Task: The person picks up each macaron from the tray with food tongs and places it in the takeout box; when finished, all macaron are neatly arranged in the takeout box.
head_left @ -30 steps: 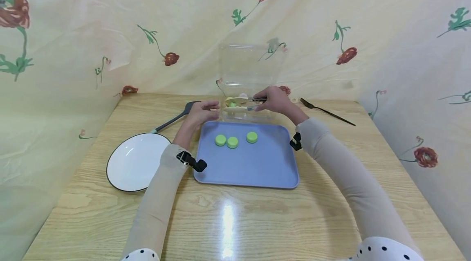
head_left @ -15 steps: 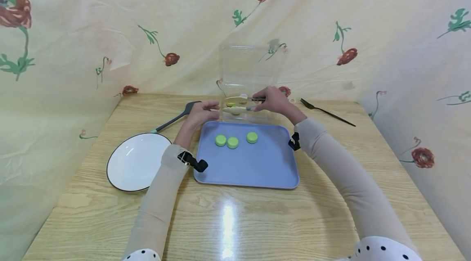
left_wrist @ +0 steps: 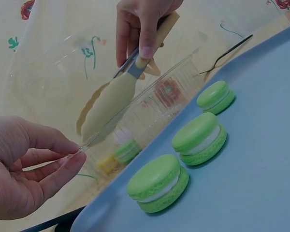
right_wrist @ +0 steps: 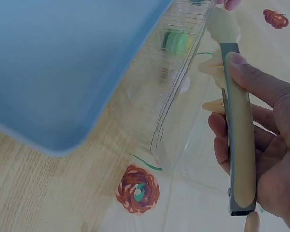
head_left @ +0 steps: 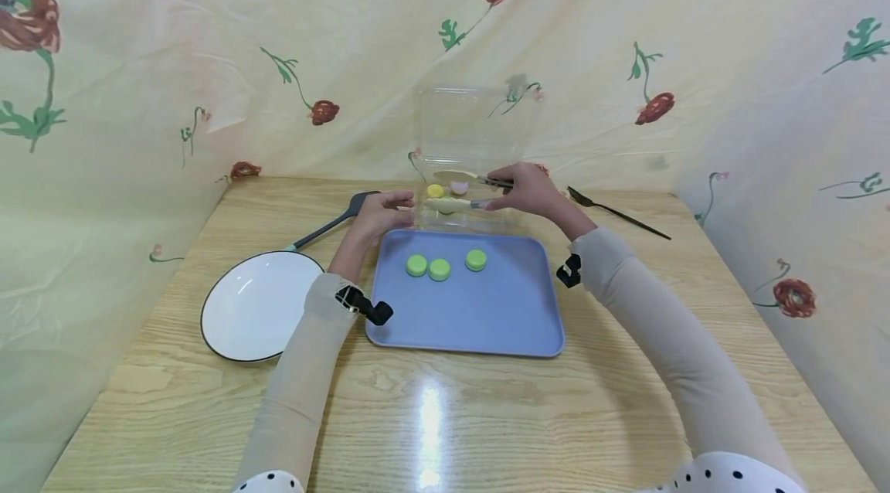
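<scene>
My left hand (head_left: 381, 215) pinches the near-left rim of a clear plastic box (head_left: 480, 221), thumb against fingers (left_wrist: 70, 164). My right hand (head_left: 526, 188) grips a pair of tongs (left_wrist: 108, 104) with cream-coloured heads, held over the box. In the head view the tong heads stand apart, with nothing seen clamped between them. Inside the box are a green macaron (left_wrist: 128, 151), a yellow macaron (head_left: 435, 191) and a pink macaron (head_left: 459, 188); the tongs partly cover the green one. Three green macarons (left_wrist: 200, 137) lie on a blue tray (head_left: 473, 323) in front of the box.
A white pan (head_left: 260, 307) stands left of the tray, near my left forearm. Behind it lies a dark spatula (head_left: 323, 226). A black fork (head_left: 619, 211) rests at the back right. The box's clear lid (head_left: 473, 118) stands raised against the patterned cloth (head_left: 375, 37).
My right hand has shifted slightly right, and the tong heads have spread wider. The yellow and pink macarons show more plainly now. My left hand stays at the box rim.
</scene>
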Tool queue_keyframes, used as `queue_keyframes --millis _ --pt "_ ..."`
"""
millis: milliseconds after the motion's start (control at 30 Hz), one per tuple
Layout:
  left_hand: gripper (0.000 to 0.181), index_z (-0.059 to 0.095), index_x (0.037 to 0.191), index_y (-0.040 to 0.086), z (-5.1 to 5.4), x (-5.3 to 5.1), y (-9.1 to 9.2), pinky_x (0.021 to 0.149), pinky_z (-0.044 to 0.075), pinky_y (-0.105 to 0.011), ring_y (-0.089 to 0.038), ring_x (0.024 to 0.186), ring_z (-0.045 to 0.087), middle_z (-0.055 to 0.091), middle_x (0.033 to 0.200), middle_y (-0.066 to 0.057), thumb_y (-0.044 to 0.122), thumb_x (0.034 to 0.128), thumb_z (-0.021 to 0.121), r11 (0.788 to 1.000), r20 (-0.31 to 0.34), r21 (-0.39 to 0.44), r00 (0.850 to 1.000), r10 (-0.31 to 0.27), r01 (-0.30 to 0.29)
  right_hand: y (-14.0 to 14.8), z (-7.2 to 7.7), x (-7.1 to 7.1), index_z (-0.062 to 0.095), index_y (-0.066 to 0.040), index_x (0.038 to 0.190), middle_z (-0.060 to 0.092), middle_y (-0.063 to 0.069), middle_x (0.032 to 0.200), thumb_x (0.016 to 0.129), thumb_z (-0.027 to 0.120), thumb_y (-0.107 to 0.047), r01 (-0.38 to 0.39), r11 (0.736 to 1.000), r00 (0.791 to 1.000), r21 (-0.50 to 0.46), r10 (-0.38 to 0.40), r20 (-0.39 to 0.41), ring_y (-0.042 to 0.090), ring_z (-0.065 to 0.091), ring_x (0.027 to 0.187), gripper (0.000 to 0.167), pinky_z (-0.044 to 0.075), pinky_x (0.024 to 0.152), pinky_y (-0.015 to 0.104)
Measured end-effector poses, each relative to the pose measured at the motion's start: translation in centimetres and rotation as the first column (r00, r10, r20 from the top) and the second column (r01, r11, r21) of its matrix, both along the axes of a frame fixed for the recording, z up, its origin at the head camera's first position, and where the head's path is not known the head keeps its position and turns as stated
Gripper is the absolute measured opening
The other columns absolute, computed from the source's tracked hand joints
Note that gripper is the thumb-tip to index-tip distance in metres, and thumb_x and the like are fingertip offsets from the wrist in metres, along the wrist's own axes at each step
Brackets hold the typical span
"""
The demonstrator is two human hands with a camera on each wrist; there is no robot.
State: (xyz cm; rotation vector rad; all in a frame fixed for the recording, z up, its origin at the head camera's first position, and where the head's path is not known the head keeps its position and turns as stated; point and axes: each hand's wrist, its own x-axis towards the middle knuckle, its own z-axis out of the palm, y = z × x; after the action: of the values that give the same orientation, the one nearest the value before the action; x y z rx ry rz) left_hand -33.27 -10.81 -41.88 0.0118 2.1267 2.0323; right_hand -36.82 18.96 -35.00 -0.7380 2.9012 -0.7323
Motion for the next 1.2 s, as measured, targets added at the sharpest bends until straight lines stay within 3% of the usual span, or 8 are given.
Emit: queue_keyframes --millis 100,267,400,633,767,900,1200 --pt "0.052 0.053 0.146 -0.002 -0.1 -0.1 0.0 0.087 0.064 -0.026 -0.009 0.084 0.066 0.058 0.141 -0.023 -0.004 0.0949 0.066 1.000 0.002 0.002 1.000 -0.001 0.001 0.7 0.3 0.6 0.061 -0.002 0.140 0.070 0.021 0.125 0.081 0.087 -0.029 0.011 1.000 1.000 -0.004 -0.011 0.003 0.025 0.064 0.084 0.070 0.056 0.075 0.039" --pt "0.053 0.052 0.146 -0.002 -0.1 -0.1 -0.1 0.089 0.064 -0.027 -0.011 0.087 0.067 0.057 0.143 -0.024 -0.004 0.0947 0.066 1.000 0.004 0.001 1.000 -0.008 0.008 2.0 0.6 2.0 0.059 -0.002 0.141 0.069 0.020 0.118 0.079 0.087 -0.032 0.002 1.000 0.998 0.002 -0.002 -0.063 0.020 0.056 0.069 0.074 0.046 0.061 0.031" --pt "0.054 0.051 0.147 -0.002 -0.1 -0.2 -0.1 0.090 0.064 -0.028 -0.014 0.091 0.068 0.056 0.144 -0.025 -0.004 0.0949 0.065 1.000 0.010 0.000 1.000 -0.012 0.012 3.2 0.5 3.0 0.061 -0.004 0.140 0.066 0.020 0.124 0.080 0.084 -0.033 0.016 1.000 0.995 0.005 -0.016 -0.103 0.018 0.052 0.064 0.071 0.043 0.059 0.030" --pt "0.053 0.053 0.146 0.001 0.0 0.0 -0.2 0.098 0.062 -0.036 -0.025 0.105 0.069 0.057 0.144 -0.022 -0.003 0.0954 0.065 1.000 0.030 -0.019 0.999 -0.017 0.018 5.3 0.4 4.8 0.062 -0.006 0.140 0.072 0.018 0.086 0.083 0.079 -0.034 0.056 0.998 0.995 -0.010 -0.057 -0.087 0.017 0.047 0.056 0.065 0.040 0.051 0.029" --pt "0.053 0.053 0.147 0.002 0.1 0.0 -0.3 0.102 0.060 -0.039 -0.020 0.099 0.069 0.058 0.143 -0.020 -0.002 0.0952 0.066 0.999 0.038 -0.030 0.999 -0.012 0.014 6.2 0.4 5.7 0.065 -0.005 0.136 0.076 0.015 0.095 0.084 0.082 -0.037 0.029 1.000 0.995 -0.010 -0.029 -0.096 0.016 0.059 0.064 0.064 0.047 0.057 0.029" --pt "0.054 0.052 0.147 0.002 0.1 0.1 -0.2 0.103 0.060 -0.039 -0.013 0.091 0.067 0.058 0.143 -0.019 -0.001 0.0951 0.066 0.999 0.042 -0.038 0.999 -0.009 0.011 7.2 0.3 6.5 0.067 -0.008 0.134 0.077 0.014 0.102 0.083 0.084 -0.043 0.002 1.000 0.996 0.023 0.000 -0.091 0.015 0.061 0.070 0.064 0.049 0.061 0.029" --pt "0.053 0.055 0.145 0.004 0.3 0.3 0.0 0.098 0.061 -0.034 -0.013 0.093 0.067 0.060 0.140 -0.017 0.000 0.0943 0.067 0.998 0.048 -0.060 0.999 0.002 0.001 8.7 -0.1 7.7 0.068 -0.013 0.134 0.063 -0.002 0.074 0.082 0.082 -0.053 -0.023 0.992 1.000 0.125 0.025 -0.019 0.013 0.049 0.062 0.067 0.039 0.054 0.026"
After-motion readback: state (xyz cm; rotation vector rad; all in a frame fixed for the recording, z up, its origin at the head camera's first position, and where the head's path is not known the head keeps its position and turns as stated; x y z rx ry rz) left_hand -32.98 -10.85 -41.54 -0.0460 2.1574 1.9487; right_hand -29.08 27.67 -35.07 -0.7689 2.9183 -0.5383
